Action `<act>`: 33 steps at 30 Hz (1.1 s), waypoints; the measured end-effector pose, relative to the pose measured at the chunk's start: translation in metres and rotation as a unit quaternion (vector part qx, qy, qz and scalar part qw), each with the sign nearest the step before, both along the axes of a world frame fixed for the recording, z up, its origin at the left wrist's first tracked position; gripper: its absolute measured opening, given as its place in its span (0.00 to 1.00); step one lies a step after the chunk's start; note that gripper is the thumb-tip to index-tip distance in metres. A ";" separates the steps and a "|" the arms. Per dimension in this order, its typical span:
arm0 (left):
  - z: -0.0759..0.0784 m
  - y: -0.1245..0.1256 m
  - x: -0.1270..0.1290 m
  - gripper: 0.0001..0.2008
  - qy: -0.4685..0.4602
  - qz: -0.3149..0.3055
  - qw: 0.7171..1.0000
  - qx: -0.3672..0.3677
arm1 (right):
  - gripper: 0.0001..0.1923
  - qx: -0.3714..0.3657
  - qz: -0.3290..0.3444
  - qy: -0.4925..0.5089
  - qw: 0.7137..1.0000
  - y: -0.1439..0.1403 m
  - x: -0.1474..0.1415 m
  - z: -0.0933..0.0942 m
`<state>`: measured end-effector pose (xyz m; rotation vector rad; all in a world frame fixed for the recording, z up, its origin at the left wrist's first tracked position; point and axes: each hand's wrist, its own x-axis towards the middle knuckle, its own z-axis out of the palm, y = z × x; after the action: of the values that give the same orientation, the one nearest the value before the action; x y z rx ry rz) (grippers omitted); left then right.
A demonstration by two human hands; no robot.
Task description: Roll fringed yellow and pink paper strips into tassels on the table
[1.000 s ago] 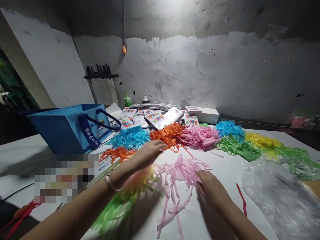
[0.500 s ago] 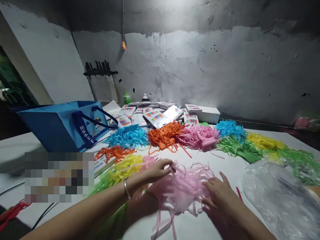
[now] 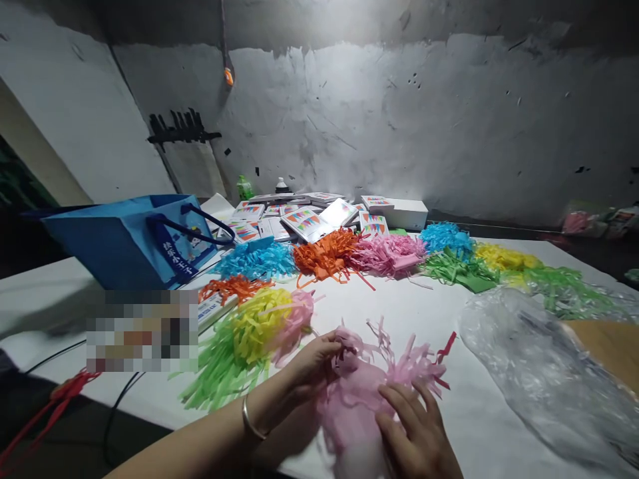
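- The white table (image 3: 464,319) fills the lower part of the view and runs back to a scuffed grey wall (image 3: 399,120).
- A crumpled sheet of clear plastic wrap (image 3: 529,372) covers the table's right side, with a brown cardboard piece (image 3: 609,346) lying on its far right edge.
- A blue gift bag (image 3: 124,243) with dark handles stands at the far left of the table.
- A row of shredded tissue-paper piles crosses the middle of the table: blue fringe (image 3: 257,259), orange fringe (image 3: 324,254), pink fringe (image 3: 387,254), a second blue pile (image 3: 446,238), green fringe (image 3: 454,269), and yellow fringe (image 3: 502,256).
- Behind that row lies a scatter of white printed boxes (image 3: 309,219) with coloured triangle patterns.
- Nearer, to the left of the hands, sits a stacked bundle of green, yellow and pink fringe (image 3: 244,339), just beside the left hand.
- The pale pink tissue tassel (image 3: 369,386) lies at the near edge of the table, between both hands, its cut strips fanning up and right.
- The left hand (image 3: 312,364), a bangle on its wrist, is closed around the tassel's upper left end, pinching the gathered paper.
- The right hand (image 3: 414,432) presses down on the tassel's lower right part, fingers curled onto the paper.
- A thin red strip (image 3: 446,346) sticks out at the tassel's right tip.
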<state>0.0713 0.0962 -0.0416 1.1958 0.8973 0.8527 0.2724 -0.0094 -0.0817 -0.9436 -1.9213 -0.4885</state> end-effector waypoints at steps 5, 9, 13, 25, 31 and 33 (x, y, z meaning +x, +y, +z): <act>0.012 -0.034 -0.014 0.23 0.095 0.121 0.977 0.148 | 0.10 0.002 -0.047 -0.041 0.998 -0.027 0.012 0.014; 0.025 -0.069 -0.008 0.23 0.292 0.006 0.839 0.460 | 0.10 0.022 -0.049 -0.055 0.997 -0.038 0.011 0.017; 0.016 -0.065 0.004 0.18 0.419 -0.068 0.769 0.478 | 0.11 0.027 -0.038 -0.042 0.998 -0.048 0.002 0.005; 0.005 -0.117 0.009 0.23 0.370 -0.017 0.717 0.591 | 0.09 0.012 -0.042 -0.021 0.999 -0.057 0.009 -0.015; -0.022 -0.110 0.023 0.11 0.300 0.064 0.710 0.634 | 0.18 -0.059 -0.066 0.031 0.996 -0.054 0.000 -0.012; -0.023 -0.102 0.020 0.11 0.298 0.054 0.711 0.634 | 0.19 -0.081 -0.069 0.036 0.994 -0.050 0.003 -0.011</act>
<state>0.0915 -0.0063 -0.0649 2.7759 0.8383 1.2505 0.2752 -0.0598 -0.0927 -1.1900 -1.8589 -0.3765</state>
